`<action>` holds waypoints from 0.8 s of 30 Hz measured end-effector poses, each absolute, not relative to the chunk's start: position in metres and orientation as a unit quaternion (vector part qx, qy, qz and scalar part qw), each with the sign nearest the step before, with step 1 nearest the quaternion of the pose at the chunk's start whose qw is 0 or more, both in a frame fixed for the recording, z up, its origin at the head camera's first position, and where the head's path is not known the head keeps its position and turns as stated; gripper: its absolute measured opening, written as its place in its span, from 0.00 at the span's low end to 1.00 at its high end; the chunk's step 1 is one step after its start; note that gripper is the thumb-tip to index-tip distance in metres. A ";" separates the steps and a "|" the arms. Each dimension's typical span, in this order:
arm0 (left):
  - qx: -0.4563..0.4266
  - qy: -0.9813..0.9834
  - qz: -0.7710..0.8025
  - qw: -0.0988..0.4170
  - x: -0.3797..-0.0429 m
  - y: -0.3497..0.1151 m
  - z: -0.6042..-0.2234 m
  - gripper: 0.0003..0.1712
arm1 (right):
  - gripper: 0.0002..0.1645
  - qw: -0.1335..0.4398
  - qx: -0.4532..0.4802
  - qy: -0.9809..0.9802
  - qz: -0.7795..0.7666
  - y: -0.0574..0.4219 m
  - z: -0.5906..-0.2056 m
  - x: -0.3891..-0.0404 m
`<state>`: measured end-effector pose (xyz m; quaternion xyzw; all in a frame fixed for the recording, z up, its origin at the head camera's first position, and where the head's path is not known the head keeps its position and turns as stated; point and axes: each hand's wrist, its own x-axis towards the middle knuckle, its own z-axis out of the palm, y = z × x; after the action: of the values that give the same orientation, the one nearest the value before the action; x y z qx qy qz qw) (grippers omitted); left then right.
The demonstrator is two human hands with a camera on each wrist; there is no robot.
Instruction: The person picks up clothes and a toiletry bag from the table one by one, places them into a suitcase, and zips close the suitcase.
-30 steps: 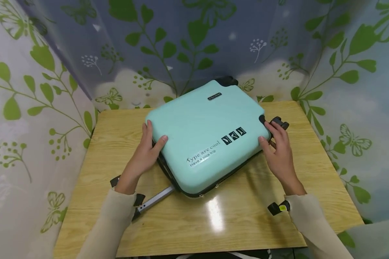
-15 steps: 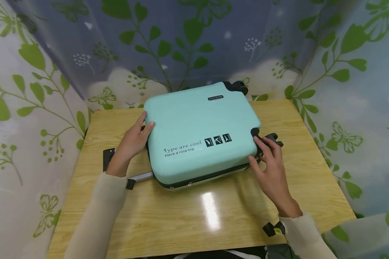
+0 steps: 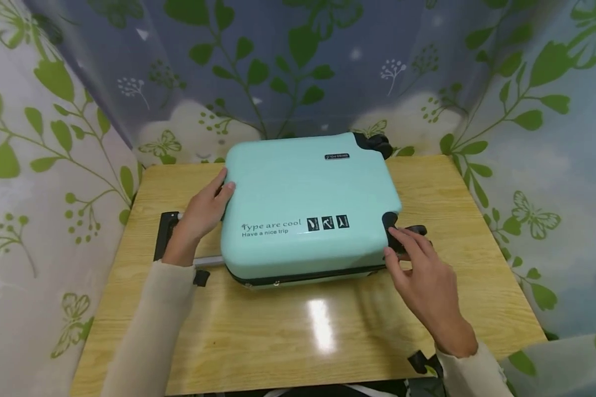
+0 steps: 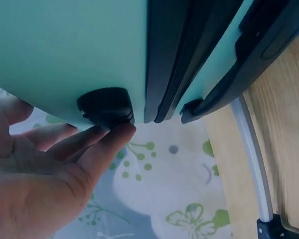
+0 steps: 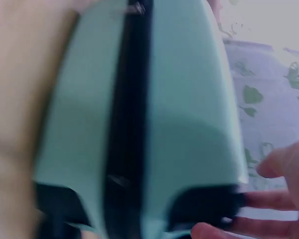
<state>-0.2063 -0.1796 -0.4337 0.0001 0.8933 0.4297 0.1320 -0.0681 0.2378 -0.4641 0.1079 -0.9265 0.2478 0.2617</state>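
Note:
A mint-green hard-shell suitcase [image 3: 308, 187] lies on its side on the wooden table [image 3: 258, 342], its lettered face up. My left hand [image 3: 201, 212] holds its left end, thumb over the top edge. In the left wrist view, that hand's fingers reach under the shell by a small black foot [image 4: 107, 107]. The pull-out handle, with silver bars [image 3: 208, 261] and a black grip [image 3: 166, 234], sticks out to the left. My right hand [image 3: 427, 281] grips the near right corner, its fingers around the black wheel corner guard [image 5: 207, 206].
Curtains with green leaves [image 3: 298, 66] hang around the back and sides of the table. A second black wheel [image 3: 379, 144] juts from the suitcase's far right corner, close to the back curtain. The table's front edge is near my body.
The suitcase has turned clockwise, so its lettering runs nearly level. Its wheel end swings towards me with my right hand; my left hand shifts slightly left and away from me.

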 end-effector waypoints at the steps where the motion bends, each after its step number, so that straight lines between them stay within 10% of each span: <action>1: 0.002 0.892 0.433 0.125 -0.201 -0.181 -0.436 0.42 | 0.22 0.272 0.113 -0.928 0.227 0.239 -0.460 -0.072; 11: 0.048 0.850 0.524 0.034 -0.108 -0.182 -0.481 0.35 | 0.53 0.196 0.263 -0.919 0.217 0.234 -0.446 -0.120; 24: -0.102 0.861 0.497 -0.040 -0.028 -0.140 -0.555 0.42 | 0.63 0.169 0.287 -0.925 0.182 0.217 -0.462 -0.142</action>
<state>-0.0282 -0.1403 -0.5545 -0.1025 0.8606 0.4972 -0.0397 -0.1422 0.2174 -0.4616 0.2866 -0.9252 0.1823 0.1694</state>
